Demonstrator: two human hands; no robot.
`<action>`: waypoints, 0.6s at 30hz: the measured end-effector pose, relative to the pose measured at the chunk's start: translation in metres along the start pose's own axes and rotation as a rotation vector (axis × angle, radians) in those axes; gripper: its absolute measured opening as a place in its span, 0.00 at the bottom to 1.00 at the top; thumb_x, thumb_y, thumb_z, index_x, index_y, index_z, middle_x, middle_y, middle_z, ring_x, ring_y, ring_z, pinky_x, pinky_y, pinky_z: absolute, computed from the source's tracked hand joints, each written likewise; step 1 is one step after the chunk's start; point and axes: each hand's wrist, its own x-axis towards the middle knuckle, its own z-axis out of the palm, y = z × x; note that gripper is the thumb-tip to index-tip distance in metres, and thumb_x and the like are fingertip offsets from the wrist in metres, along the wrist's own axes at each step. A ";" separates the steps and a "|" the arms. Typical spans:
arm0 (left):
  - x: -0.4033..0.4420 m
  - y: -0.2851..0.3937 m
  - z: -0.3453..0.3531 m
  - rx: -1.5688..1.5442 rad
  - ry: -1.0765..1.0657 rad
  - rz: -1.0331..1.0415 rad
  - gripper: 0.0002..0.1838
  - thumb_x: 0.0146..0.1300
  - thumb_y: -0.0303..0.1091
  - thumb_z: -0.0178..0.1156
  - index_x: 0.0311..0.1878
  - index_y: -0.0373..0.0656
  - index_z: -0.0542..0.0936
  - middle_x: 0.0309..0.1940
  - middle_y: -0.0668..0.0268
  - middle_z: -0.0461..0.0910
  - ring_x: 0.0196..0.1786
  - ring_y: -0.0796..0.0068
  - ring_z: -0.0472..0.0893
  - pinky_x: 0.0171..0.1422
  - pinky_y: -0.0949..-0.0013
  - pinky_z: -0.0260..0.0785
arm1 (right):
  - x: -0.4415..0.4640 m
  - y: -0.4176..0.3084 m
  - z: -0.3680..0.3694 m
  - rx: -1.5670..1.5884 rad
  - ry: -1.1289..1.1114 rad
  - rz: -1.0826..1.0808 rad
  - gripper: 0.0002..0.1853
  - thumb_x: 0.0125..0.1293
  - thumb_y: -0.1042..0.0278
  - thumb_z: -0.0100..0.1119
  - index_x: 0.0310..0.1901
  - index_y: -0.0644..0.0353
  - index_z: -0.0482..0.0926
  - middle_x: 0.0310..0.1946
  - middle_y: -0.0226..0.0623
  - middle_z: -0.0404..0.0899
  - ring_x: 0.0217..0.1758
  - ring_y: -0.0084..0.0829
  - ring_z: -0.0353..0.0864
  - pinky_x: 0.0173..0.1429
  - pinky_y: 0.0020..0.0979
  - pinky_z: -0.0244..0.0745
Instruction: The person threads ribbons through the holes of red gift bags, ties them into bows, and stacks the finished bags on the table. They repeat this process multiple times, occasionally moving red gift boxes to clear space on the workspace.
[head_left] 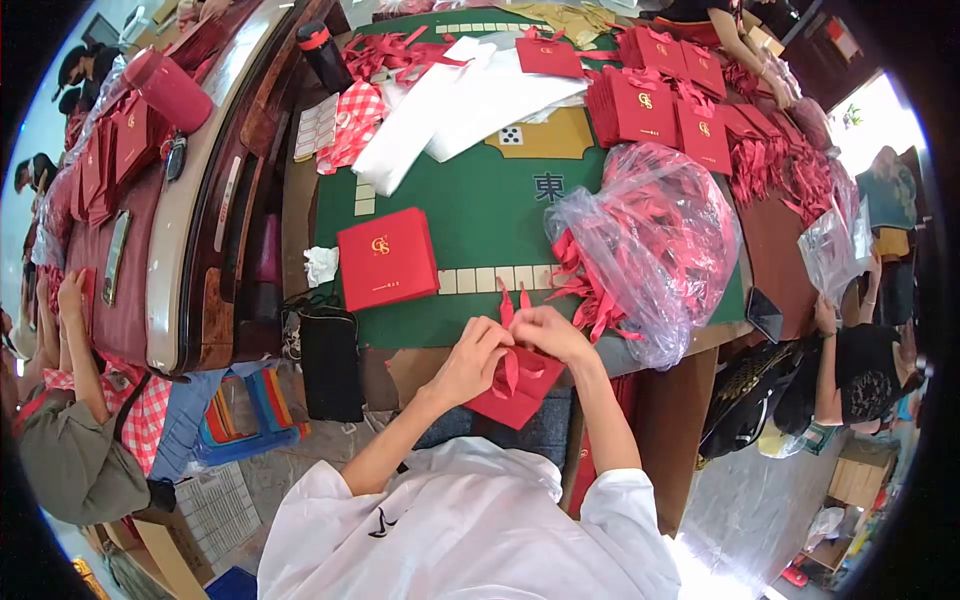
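Green-topped, the bench point(480, 225) fills the upper middle of the frame, with a row of pale tiles point(490, 280) along its near side and white plastic sheeting point(440, 115) heaped farther up. Co-workers sit at the left and right edges, one hand point(72, 295) showing at far left.

At the centre, just off the bench's near edge, a small red bag point(515, 408) sits tilted above the wearer's lap. Left hand point(468, 362) and right hand point(548, 332) meet at its upper edge, fingers pinched together on a red ribbon point(512, 370). Part of it hangs in a loop over the bag, and two ends poke up above the right hand; exactly how it runs between the fingertips is hidden.

Judging by this, the bag in hand is partway through: ribbon is on it, but the ends look unsettled. Left of centre, a stack of red bags point(385, 258) lies flat with no ribbon visible on top. Toward the upper right, bags point(645, 108) with ribbons showing at their tops seem further along. Plenty appears left to do, since a clear plastic sack point(680, 235) right of centre bulges with loose ribbons, some spilling toward the tiles.
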 end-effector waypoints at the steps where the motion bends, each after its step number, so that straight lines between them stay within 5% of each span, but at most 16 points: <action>1: 0.001 0.000 0.000 -0.009 -0.036 -0.027 0.10 0.60 0.19 0.59 0.44 0.39 0.75 0.43 0.54 0.72 0.50 0.50 0.72 0.56 0.56 0.69 | -0.002 -0.004 0.001 0.175 0.114 0.118 0.09 0.64 0.65 0.60 0.32 0.63 0.81 0.24 0.26 0.80 0.25 0.16 0.75 0.32 0.23 0.71; 6: -0.007 -0.004 0.014 0.007 -0.029 -0.045 0.09 0.59 0.19 0.59 0.43 0.38 0.76 0.42 0.55 0.73 0.50 0.52 0.73 0.56 0.58 0.69 | 0.003 0.001 0.005 -0.095 0.330 -0.097 0.10 0.65 0.66 0.61 0.34 0.65 0.82 0.24 0.28 0.81 0.26 0.17 0.78 0.32 0.23 0.72; 10: -0.005 -0.005 0.002 -0.020 0.079 -0.084 0.08 0.59 0.19 0.59 0.41 0.40 0.79 0.40 0.57 0.75 0.47 0.52 0.75 0.53 0.57 0.70 | -0.019 -0.020 0.004 -0.118 0.198 -0.015 0.10 0.65 0.67 0.62 0.37 0.65 0.85 0.29 0.31 0.84 0.31 0.19 0.81 0.38 0.25 0.77; 13: -0.004 -0.003 0.001 -0.067 0.028 -0.044 0.08 0.60 0.18 0.59 0.41 0.40 0.79 0.40 0.58 0.76 0.46 0.53 0.75 0.52 0.58 0.71 | -0.016 -0.005 0.005 -0.191 0.009 -0.158 0.09 0.67 0.68 0.61 0.39 0.66 0.86 0.33 0.34 0.87 0.39 0.20 0.83 0.47 0.27 0.77; 18: -0.004 -0.001 0.004 -0.029 0.050 -0.014 0.09 0.59 0.17 0.59 0.41 0.40 0.79 0.40 0.58 0.76 0.46 0.53 0.76 0.52 0.58 0.71 | -0.016 -0.003 0.005 -0.166 0.018 -0.147 0.09 0.66 0.68 0.62 0.38 0.66 0.86 0.32 0.33 0.87 0.37 0.20 0.82 0.46 0.26 0.77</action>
